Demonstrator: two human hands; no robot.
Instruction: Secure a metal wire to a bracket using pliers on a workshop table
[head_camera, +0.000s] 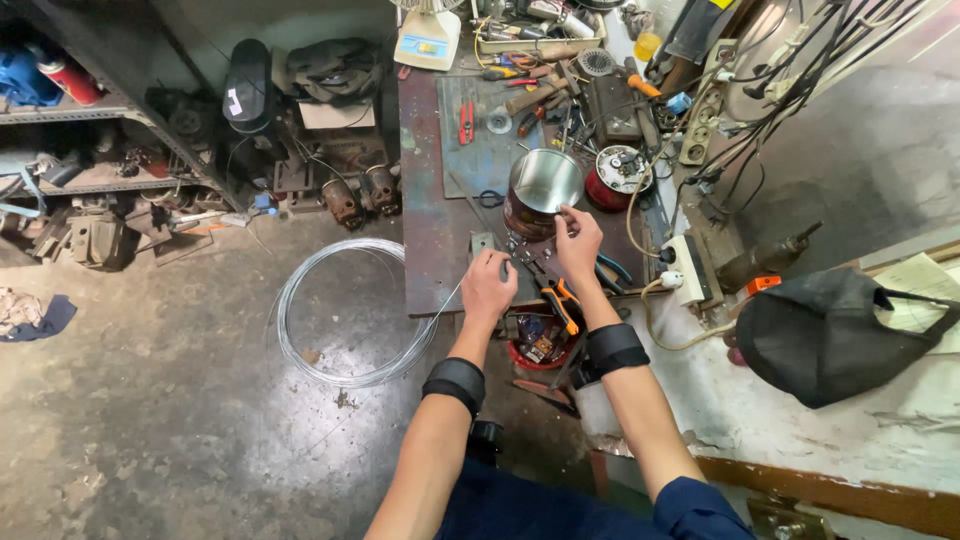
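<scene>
Left hand: the left hand (488, 287) lies knuckles up at the near edge of the desk (430, 200), fingers curled down and nearly closed; a thin wire (447, 300) runs out from under it, though whether the fingers pinch it cannot be told
Right hand: the right hand (578, 245) is raised just beside the steel pot (541, 190), thumb and forefinger pinched together near the pot's rim, other fingers loosely bent; whatever small thing sits in the pinch is too small to make out
Steel pot: upright, open mouth showing a shiny inside, standing on the dark desk top just beyond the right hand's fingertips
Pliers: orange-handled pliers (558, 297) lie on the desk between the two wrists, handles pointing toward the person
Wire coil: a loose coil of grey wire (345, 310) lies on the concrete floor, left of the desk and touching its corner
Desk edges: the near edge runs under both hands; the far half is crowded with screwdrivers, hand tools and a red round motor part (615, 175) just right of the pot
Open room: a bare patch of desk lies left of the pot; the floor around the coil is open
Right side: a white power strip (690, 268) with cables, then a black cap (825, 330) on the pale bench, well apart from the hands
</scene>
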